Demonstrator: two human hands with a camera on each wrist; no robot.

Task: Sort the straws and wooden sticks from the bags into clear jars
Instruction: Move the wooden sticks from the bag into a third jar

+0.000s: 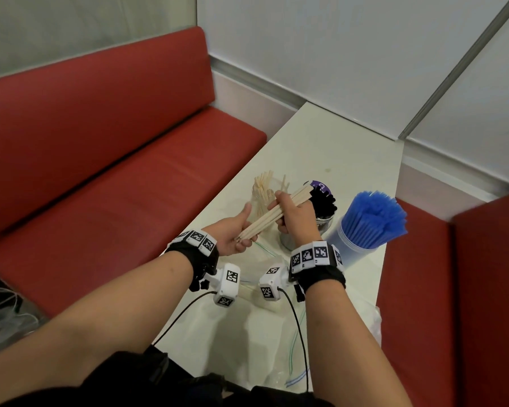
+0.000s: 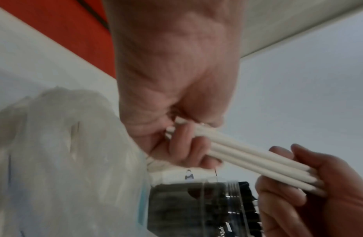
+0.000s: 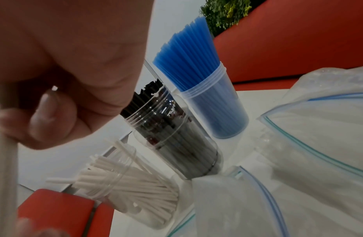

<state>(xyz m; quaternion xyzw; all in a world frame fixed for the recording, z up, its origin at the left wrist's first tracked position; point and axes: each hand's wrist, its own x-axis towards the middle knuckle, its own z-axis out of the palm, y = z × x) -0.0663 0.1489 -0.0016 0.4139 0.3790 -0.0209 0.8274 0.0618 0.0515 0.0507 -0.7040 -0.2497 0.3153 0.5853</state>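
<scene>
I log: sticks (image 1: 276,214) pale matt wood; jars (image 3: 172,128) clear glossy plastic; bags (image 3: 318,144) thin translucent plastic; table (image 1: 350,160) smooth white; bench (image 1: 100,160) red matt upholstery.

Head view high, looking down, wrist views close, upward-tilted, seemingly sharing black-straw jar (image 2: 198,206).

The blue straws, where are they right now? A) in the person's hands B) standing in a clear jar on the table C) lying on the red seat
B: the blue straws stand upright in a clear jar on the table, untouched by either hand.
</scene>
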